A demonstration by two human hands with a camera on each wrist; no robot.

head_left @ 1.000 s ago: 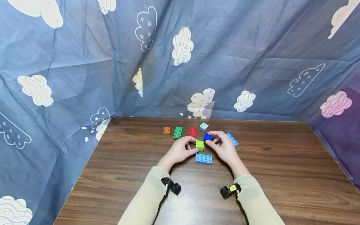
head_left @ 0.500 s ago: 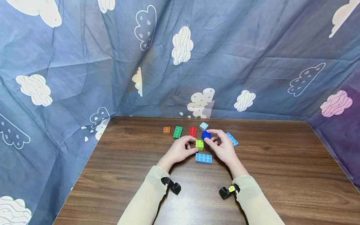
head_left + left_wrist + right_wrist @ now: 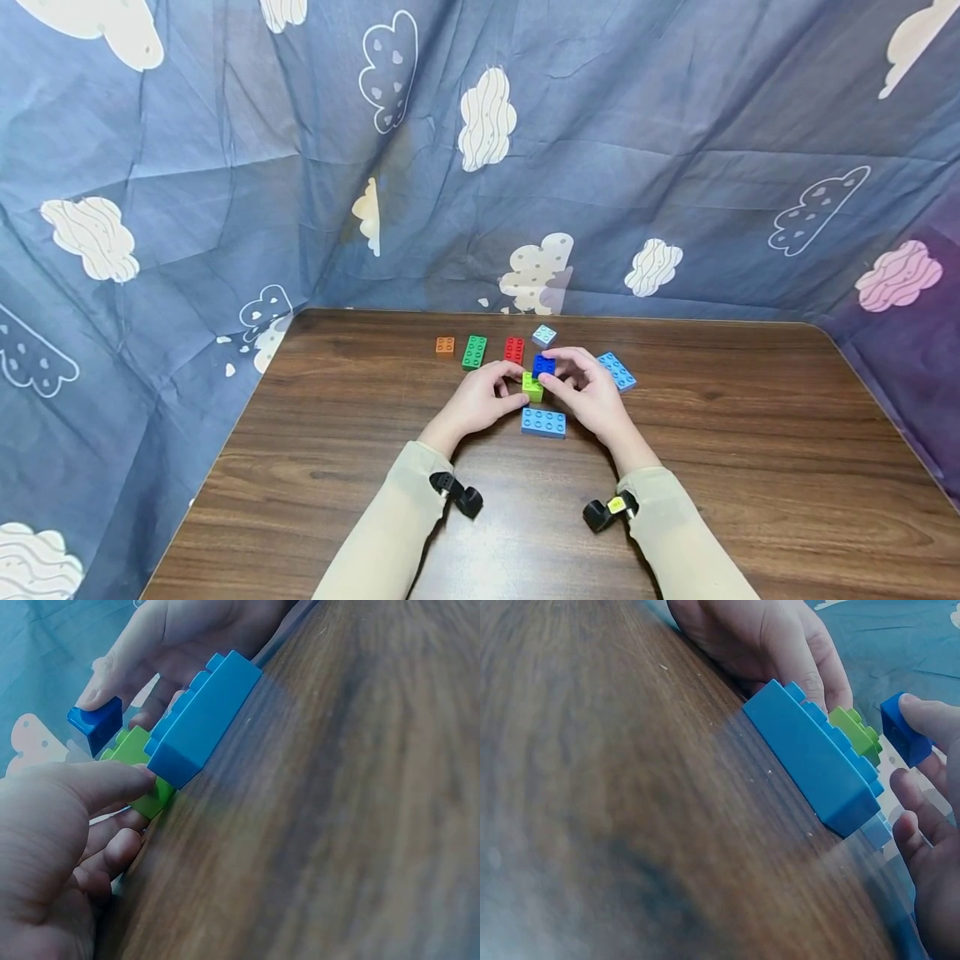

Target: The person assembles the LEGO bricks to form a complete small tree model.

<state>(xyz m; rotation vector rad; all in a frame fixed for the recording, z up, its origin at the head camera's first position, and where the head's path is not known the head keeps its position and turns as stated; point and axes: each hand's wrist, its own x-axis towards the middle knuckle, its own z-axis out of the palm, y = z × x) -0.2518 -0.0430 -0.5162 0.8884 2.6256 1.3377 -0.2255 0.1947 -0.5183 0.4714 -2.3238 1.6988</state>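
Observation:
A lime green building brick (image 3: 532, 390) stands on the table, and my left hand (image 3: 480, 402) pinches it between thumb and fingers. My right hand (image 3: 592, 392) holds a dark blue brick (image 3: 543, 365) by its sides, close above the green one and partly covering it in the head view. In the left wrist view the dark blue brick (image 3: 101, 724) is tilted, just over the green studs (image 3: 124, 742). Nearer to me lies a long light blue brick (image 3: 543, 422), which partly hides the green brick (image 3: 855, 735) in the right wrist view.
Behind my hands are an orange brick (image 3: 446, 345), a green eight-stud brick (image 3: 474, 352), a red brick (image 3: 513, 350) and a pale blue brick (image 3: 543, 336). Another light blue brick (image 3: 617, 372) lies beyond my right hand. A cloud-patterned cloth (image 3: 420, 208) hangs behind the table (image 3: 337, 467).
My right hand has lifted the dark blue brick and brought it left, from beside the green brick to over it. My left hand stays on the green brick.

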